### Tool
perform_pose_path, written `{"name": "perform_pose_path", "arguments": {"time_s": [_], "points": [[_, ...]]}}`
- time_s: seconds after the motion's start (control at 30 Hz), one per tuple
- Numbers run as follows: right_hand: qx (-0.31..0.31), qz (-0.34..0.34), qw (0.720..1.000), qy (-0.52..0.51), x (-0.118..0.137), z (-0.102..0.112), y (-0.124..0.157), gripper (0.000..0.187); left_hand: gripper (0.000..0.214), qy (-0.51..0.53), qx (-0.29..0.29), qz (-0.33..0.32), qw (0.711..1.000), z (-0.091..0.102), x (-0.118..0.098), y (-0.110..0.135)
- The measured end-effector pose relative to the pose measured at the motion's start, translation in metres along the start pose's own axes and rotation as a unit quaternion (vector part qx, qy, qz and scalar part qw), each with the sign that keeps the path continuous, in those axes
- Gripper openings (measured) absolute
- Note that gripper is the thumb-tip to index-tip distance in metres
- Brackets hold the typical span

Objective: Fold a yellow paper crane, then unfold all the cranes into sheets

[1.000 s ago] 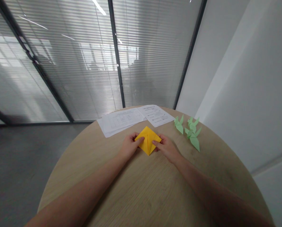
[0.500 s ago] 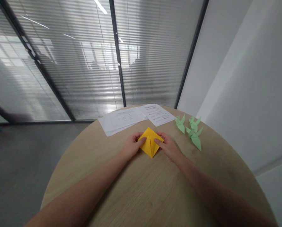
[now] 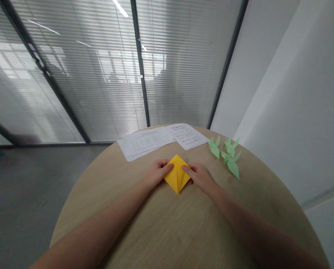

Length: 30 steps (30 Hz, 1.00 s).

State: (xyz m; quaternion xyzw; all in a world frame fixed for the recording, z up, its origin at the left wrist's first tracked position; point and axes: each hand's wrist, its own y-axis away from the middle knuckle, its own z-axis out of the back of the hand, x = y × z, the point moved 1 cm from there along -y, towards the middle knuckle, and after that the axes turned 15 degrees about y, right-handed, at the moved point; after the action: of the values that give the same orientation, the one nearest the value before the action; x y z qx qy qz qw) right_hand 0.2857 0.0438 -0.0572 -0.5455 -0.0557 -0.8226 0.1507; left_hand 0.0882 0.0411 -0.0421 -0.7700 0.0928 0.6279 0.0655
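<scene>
Yellow paper [image 3: 177, 180] lower between fingers [image 3: 167, 170]

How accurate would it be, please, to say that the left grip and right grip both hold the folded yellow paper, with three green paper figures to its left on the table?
The side is wrong: in the head view, the three green paper figures are to the right of the folded yellow paper that the left grip and right grip both hold on the table.

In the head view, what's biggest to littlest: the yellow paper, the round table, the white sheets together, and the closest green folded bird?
1. Round table
2. White sheets together
3. Yellow paper, though partly covered
4. Closest green folded bird
</scene>
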Motion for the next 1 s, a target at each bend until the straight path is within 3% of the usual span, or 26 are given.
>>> {"name": "perform_pose_path", "arguments": {"time_s": [0.17, 0.37, 0.7, 1.0], "points": [[-0.002, -0.029, 0.997, -0.073, -0.003, -0.002, -0.004, 0.037, 0.035, 0.011, 0.033, 0.018, 0.999, -0.003, -0.002, 0.002], [-0.021, -0.021, 0.996, -0.089, -0.010, -0.002, -0.006, 0.040, 0.034, 0.031, 0.027, -0.014, 0.999, -0.004, -0.001, -0.001], [-0.046, -0.029, 0.995, -0.083, -0.016, -0.001, -0.008, 0.027, 0.022, 0.002, -0.025, -0.039, 0.999, 0.005, 0.000, -0.004], [-0.047, -0.052, 0.995, -0.074, -0.008, -0.001, -0.005, 0.015, 0.020, -0.001, 0.015, -0.034, 0.999, 0.003, -0.001, -0.002]]}}
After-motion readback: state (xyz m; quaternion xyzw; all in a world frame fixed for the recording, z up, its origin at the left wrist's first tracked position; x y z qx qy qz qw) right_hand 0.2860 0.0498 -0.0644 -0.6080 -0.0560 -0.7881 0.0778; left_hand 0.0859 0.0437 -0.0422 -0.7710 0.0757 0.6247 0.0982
